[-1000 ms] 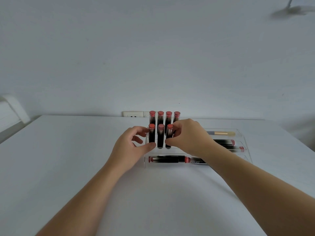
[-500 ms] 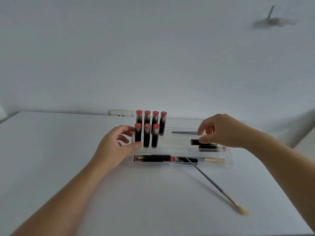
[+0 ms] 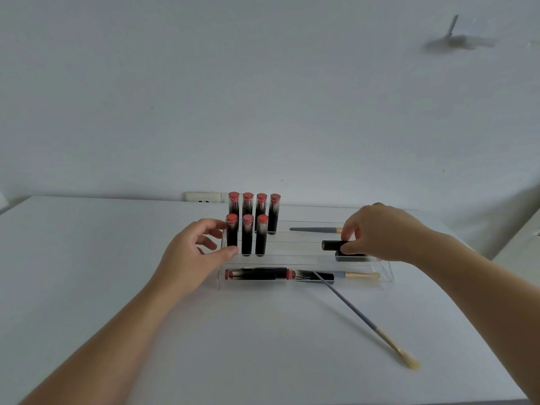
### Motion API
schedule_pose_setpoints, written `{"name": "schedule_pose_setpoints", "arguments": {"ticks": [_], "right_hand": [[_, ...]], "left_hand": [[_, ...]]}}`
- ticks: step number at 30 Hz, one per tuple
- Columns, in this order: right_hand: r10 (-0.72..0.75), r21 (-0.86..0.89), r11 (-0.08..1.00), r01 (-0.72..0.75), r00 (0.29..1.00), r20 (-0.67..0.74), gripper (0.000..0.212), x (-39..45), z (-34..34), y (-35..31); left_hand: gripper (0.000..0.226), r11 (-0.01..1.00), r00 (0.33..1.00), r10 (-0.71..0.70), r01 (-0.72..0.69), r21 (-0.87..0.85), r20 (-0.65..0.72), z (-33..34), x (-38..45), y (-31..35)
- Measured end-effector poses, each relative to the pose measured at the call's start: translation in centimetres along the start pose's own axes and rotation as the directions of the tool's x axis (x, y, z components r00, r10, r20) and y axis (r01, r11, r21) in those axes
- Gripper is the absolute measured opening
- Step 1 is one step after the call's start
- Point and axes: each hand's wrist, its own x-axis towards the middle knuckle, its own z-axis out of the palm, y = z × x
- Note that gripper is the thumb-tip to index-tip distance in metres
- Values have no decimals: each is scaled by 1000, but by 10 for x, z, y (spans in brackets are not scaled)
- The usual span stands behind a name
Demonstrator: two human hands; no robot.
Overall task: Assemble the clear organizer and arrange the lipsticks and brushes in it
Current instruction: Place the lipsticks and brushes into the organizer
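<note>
The clear tiered organizer stands on the white table. Several black lipsticks with red caps stand upright in two rows at its left. My left hand curls around the organizer's left end, thumb at the front wall. My right hand pinches a black lipstick lying in the middle tier, above another lying lipstick. The front tray holds a lying lipstick, a dark tube and a short brush. A grey brush lies in the back tier.
A long thin brush leans from the organizer's front wall across the table toward the right front, bristles on the tabletop. A wall socket sits behind the organizer. The table's right edge is near my right forearm.
My right hand left the upright lipsticks, moved right and took hold of the lying lipstick in the middle tier. My left hand stayed at the organizer's left end. The view shifted right.
</note>
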Motion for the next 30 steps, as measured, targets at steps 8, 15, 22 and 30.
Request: {"name": "schedule_pose_setpoints", "arguments": {"ticks": [8, 15, 22, 30], "right_hand": [[-59, -111, 992, 55, 998, -32, 14, 3, 2, -1], [-218, -34, 976, 216, 975, -37, 14, 9, -1, -15], [-376, -280, 884, 375, 925, 53, 32, 21, 0, -25], [-484, -542, 695, 472, 865, 133, 21, 19, -8, -28]], "left_hand": [[35, 1000, 1000, -1, 1, 7, -3, 0, 1, -3], [34, 1000, 1000, -8, 8, 14, -8, 0, 0, 1], [37, 999, 1000, -23, 23, 24, -10, 0, -2, 3], [36, 999, 999, -29, 30, 13, -16, 1, -3, 5]]}}
